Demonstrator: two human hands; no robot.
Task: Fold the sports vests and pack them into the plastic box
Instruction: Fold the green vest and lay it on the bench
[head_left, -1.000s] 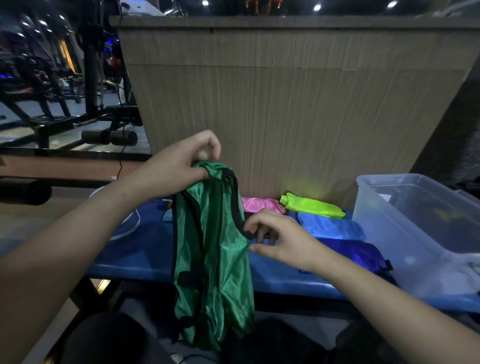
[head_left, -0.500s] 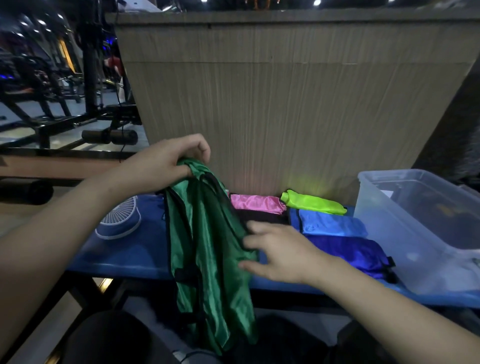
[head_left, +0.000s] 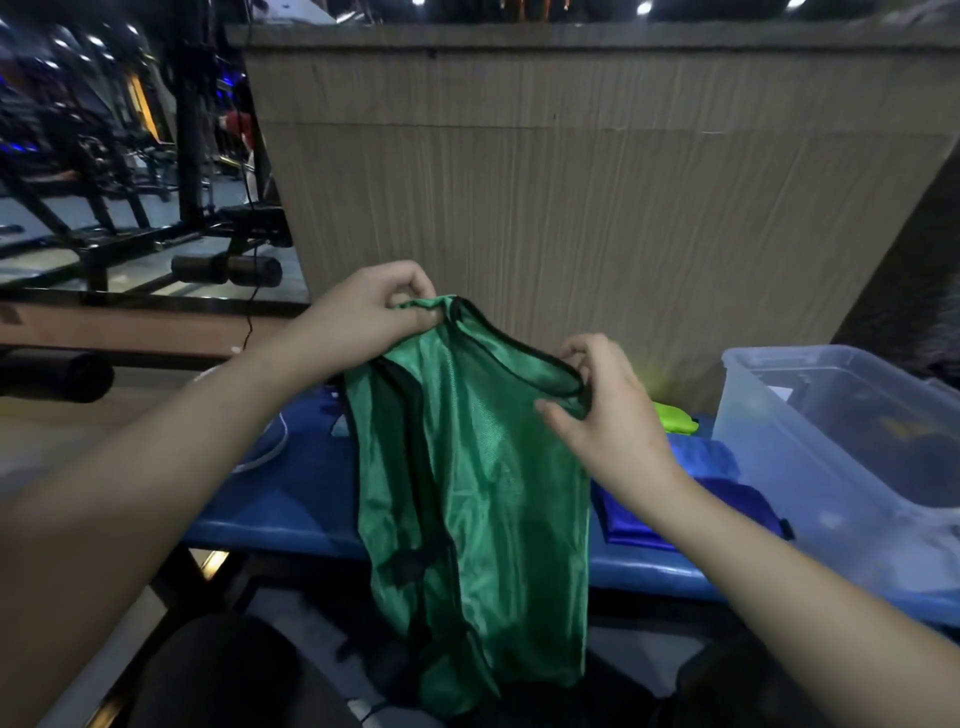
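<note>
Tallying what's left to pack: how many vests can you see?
4: a green vest held up by both hands, a neon yellow one by the wall, a light blue and a dark blue on the bench. Others may hide behind.

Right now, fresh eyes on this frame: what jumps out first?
The green vest, held up mid-frame over the blue table, left hand and right hand pinching its black-trimmed top edge. Next, the clear plastic box on the table's right end.

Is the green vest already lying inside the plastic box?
No, the green vest hangs in front of the blue bench, held up by the left hand and right hand, left of the plastic box.
</note>
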